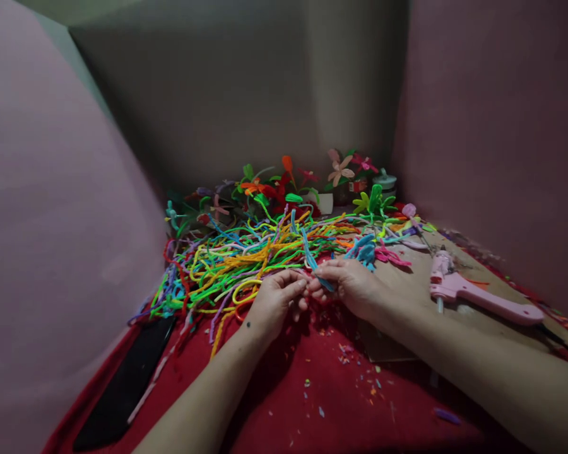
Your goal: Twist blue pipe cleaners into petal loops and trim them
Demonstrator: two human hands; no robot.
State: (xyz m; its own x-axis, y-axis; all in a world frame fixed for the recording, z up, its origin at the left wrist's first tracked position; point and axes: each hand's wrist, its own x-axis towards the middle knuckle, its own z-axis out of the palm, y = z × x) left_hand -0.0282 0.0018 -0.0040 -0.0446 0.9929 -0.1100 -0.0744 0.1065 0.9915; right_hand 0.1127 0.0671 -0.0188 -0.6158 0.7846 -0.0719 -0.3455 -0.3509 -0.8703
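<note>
My right hand (353, 287) pinches a folded blue pipe cleaner (308, 251), whose looped end points up and away from me. Close beside it, the thumb and fingertips of my left hand (278, 297) are pressed together; whatever lies between them is too small to make out. Both hands meet above the front edge of a large heap of loose pipe cleaners (255, 258) in yellow, green, orange, purple and other colours. Just beyond my right hand lie blue pipe cleaner petals (363, 249) and a pink pipe cleaner piece (392, 254).
A pink hot glue gun (483, 299) rests on a brown board (414, 280) at right. A flat black object (123, 384) lies at left on the red cloth (284, 403). Pipe cleaner flowers (284, 186) stand along the back wall. Fuzz scraps (348, 353) dot the cloth.
</note>
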